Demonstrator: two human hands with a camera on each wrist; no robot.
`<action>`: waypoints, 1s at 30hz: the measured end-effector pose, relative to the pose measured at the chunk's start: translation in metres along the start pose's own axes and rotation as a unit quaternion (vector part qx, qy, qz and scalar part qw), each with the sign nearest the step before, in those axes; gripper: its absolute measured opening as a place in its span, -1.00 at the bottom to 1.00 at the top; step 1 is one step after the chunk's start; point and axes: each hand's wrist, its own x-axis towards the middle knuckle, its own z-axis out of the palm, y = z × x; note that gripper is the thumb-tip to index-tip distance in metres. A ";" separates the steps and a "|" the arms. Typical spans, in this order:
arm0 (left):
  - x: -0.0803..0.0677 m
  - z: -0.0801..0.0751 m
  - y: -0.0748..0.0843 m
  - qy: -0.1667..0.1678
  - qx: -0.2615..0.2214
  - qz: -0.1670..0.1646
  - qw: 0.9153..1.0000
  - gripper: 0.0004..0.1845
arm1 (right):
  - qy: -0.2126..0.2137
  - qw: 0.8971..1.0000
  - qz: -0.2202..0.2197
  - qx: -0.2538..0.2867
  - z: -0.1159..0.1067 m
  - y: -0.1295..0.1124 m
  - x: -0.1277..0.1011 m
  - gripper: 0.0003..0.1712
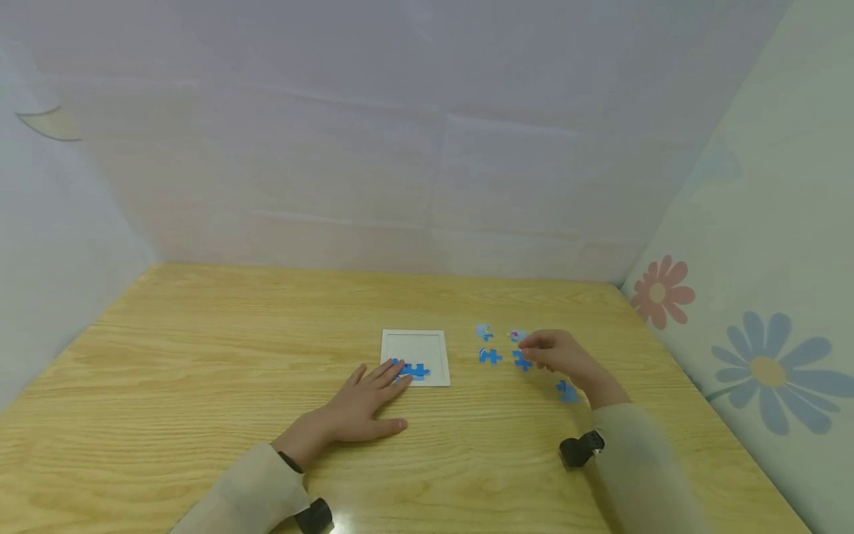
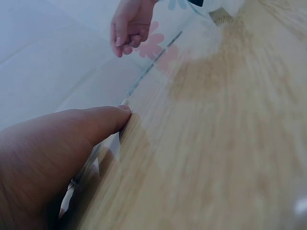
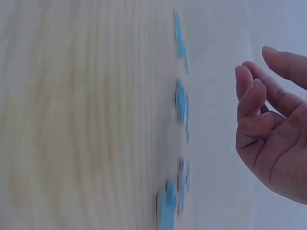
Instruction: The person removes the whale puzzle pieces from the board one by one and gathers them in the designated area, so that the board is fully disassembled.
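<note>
Left hand [image 1: 363, 404] flat on the wooden surface [image 1: 200, 356], fingers straight and spread, grip apart, fingertips [image 1: 394, 368] resting on the near left corner of the white puzzle tray [image 1: 415, 345], touching the blue joined pieces [image 1: 414, 370] seated along the tray's near edge. Right hand [image 1: 557, 352] hovering over the loose pieces to the right of the tray, fingers loosely curled, grip apart with nothing held in the wrist view. Nearest to those fingers: a blue loose piece [image 1: 523, 361] just below and a pale piece [image 1: 517, 335] just above. Further loose pieces: one blue [image 1: 490, 356] between tray and hand, one light blue [image 1: 484, 331] behind it, one blue [image 1: 568, 391] beside the right wrist.
</note>
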 end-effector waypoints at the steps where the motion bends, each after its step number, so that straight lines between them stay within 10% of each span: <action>1: 0.000 0.000 0.000 0.001 -0.002 0.001 1.000 -0.24 | -0.002 1.000 -0.003 0.002 0.004 -0.003 0.004 -0.60; 30: 0.001 0.000 0.004 0.010 -0.008 -0.015 1.000 -0.21 | -0.074 0.997 -0.013 -0.024 0.117 -0.055 0.063 -0.67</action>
